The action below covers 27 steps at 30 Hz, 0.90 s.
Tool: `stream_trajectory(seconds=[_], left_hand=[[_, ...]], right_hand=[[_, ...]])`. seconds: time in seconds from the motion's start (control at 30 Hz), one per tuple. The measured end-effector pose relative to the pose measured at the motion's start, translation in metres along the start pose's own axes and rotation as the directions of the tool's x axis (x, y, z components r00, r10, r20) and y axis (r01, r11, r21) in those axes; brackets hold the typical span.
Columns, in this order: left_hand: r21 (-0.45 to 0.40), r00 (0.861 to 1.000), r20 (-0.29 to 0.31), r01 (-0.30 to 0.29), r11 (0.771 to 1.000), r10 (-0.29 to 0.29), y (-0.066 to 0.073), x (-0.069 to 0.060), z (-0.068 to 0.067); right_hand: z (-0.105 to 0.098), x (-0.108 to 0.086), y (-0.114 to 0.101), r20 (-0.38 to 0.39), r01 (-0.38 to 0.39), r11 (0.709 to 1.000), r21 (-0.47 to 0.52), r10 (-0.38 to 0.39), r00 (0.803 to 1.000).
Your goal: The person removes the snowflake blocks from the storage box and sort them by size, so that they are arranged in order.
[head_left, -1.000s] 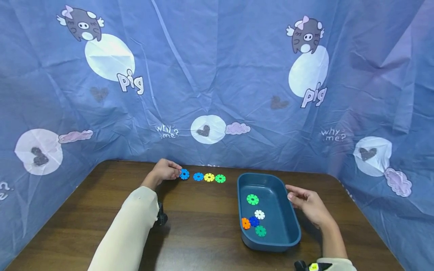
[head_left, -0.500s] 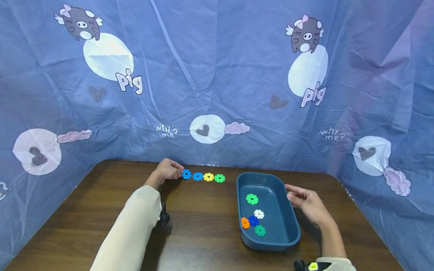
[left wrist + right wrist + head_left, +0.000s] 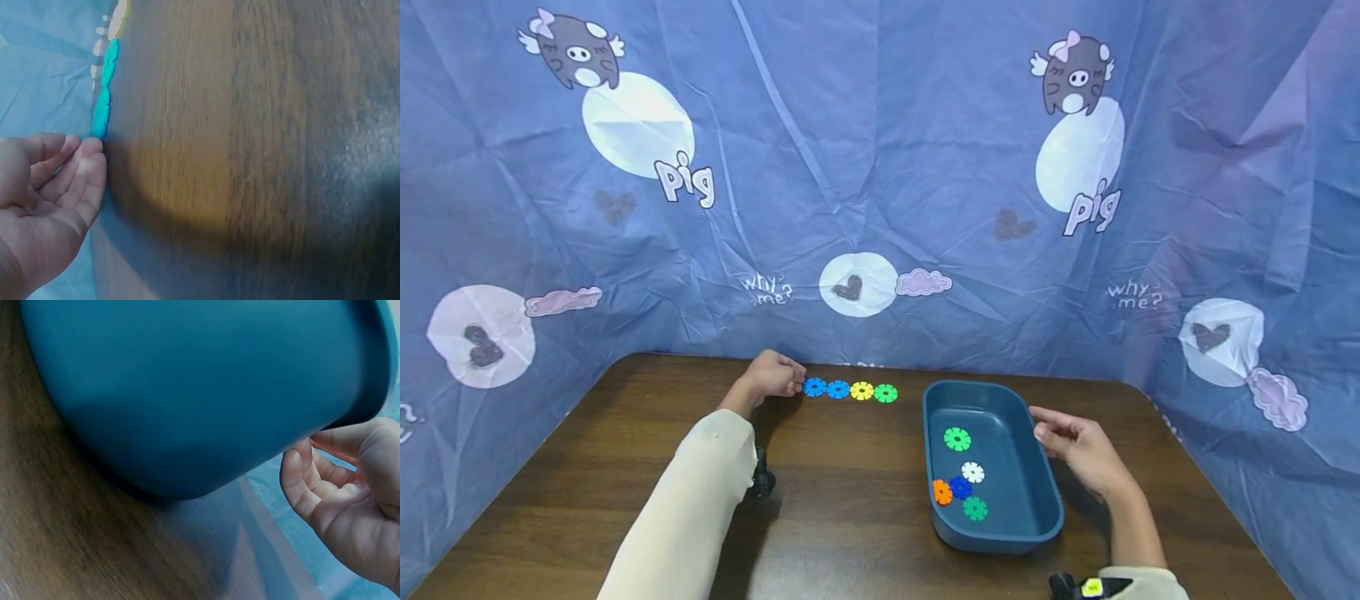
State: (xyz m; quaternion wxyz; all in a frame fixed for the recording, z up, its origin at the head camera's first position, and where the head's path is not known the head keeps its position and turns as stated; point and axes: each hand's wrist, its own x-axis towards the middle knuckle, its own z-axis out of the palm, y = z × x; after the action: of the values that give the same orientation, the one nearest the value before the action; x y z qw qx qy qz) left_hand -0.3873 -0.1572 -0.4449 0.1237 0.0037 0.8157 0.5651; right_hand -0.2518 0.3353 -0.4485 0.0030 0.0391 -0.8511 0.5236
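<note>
Near the table's back edge, my left hand (image 3: 775,375) is at the left end of a row of flat, notched snowflake discs. Its fingertips (image 3: 94,145) meet the edge of the end blue snowflake disc (image 3: 815,387), which lies flat; no pinch on it is visible. Rightward in the row follow another blue disc (image 3: 838,389), a yellow disc (image 3: 862,391) and a green disc (image 3: 886,393). My right hand (image 3: 1086,450) rests its fingers against the outside of the right wall of a dark blue tray (image 3: 1051,475); in the right wrist view its fingertips touch the tray wall.
Inside the tray lie a light green disc (image 3: 957,439), a white disc (image 3: 973,472), an orange disc (image 3: 942,492), a dark blue disc (image 3: 960,487) and a darker green disc (image 3: 975,508). A blue printed curtain (image 3: 880,192) hangs behind the wooden table (image 3: 842,500).
My left hand has moved slightly right with the end blue disc, closing the space to its neighbour. That disc, tilted earlier, now lies flat. My right hand and the tray keep their place.
</note>
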Motion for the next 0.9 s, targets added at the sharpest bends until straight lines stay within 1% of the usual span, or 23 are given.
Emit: stream_trajectory(seconds=[0.1, 0.17, 0.23, 0.3, 0.37, 0.47, 0.57, 0.63, 0.7, 0.77, 0.83, 0.9], left_hand=[[0.013, 1.0, -0.005, -0.005, 1.0, 0.005, 0.002, 0.0, -0.002], [0.016, 1.0, -0.011, -0.022, 1.0, 0.022, 0.006, 0.0, -0.002], [0.019, 0.999, -0.012, -0.051, 0.999, 0.051, 0.012, 0.001, 0.001], [0.025, 0.996, -0.005, -0.091, 0.996, 0.091, 0.022, 0.001, 0.007], [0.047, 0.99, 0.02, -0.139, 0.989, 0.139, 0.035, 0.0, 0.015], [0.096, 0.977, 0.076, -0.208, 0.973, 0.201, 0.056, -0.002, 0.029], [0.166, 0.961, 0.126, -0.263, 0.95, 0.244, 0.075, -0.005, 0.046], [0.222, 0.951, 0.152, -0.297, 0.929, 0.267, 0.084, -0.007, 0.057], [0.288, 0.936, 0.187, -0.344, 0.894, 0.3, 0.09, -0.009, 0.069], [0.34, 0.915, 0.226, -0.396, 0.853, 0.335, 0.095, -0.011, 0.082], [0.38, 0.889, 0.266, -0.453, 0.807, 0.374, 0.099, -0.014, 0.095], [0.397, 0.862, 0.302, -0.502, 0.768, 0.407, 0.103, -0.016, 0.107]], right_hand=[[0.0, 0.0, -0.001, 0.0, -0.004, 1.0, -0.022, 0.004, 1.0], [0.0, 0.0, -0.003, 0.001, -0.01, 0.999, -0.031, 0.01, 1.0], [0.0, 0.0, -0.003, 0.002, -0.014, 0.999, -0.033, 0.014, 1.0], [0.0, 0.0, -0.003, 0.0, -0.02, 1.0, -0.02, 0.02, 1.0], [0.0, 0.0, -0.002, -0.002, -0.015, 1.0, -0.009, 0.015, 1.0], [-0.001, 0.0, -0.001, -0.006, -0.003, 1.0, 0.001, 0.003, 1.0], [-0.001, 0.0, 0.0, -0.005, -0.001, 1.0, -0.004, 0.001, 1.0], [-0.001, 0.0, 0.0, -0.004, -0.008, 1.0, -0.008, 0.008, 1.0], [0.0, -0.001, -0.001, -0.001, -0.01, 1.0, -0.011, 0.01, 1.0], [0.0, -0.001, -0.001, -0.002, -0.009, 1.0, -0.016, 0.009, 1.0], [0.0, -0.001, -0.002, -0.001, -0.007, 1.0, -0.022, 0.007, 1.0], [0.0, -0.001, -0.002, -0.005, -0.013, 1.0, -0.023, 0.013, 1.0]])
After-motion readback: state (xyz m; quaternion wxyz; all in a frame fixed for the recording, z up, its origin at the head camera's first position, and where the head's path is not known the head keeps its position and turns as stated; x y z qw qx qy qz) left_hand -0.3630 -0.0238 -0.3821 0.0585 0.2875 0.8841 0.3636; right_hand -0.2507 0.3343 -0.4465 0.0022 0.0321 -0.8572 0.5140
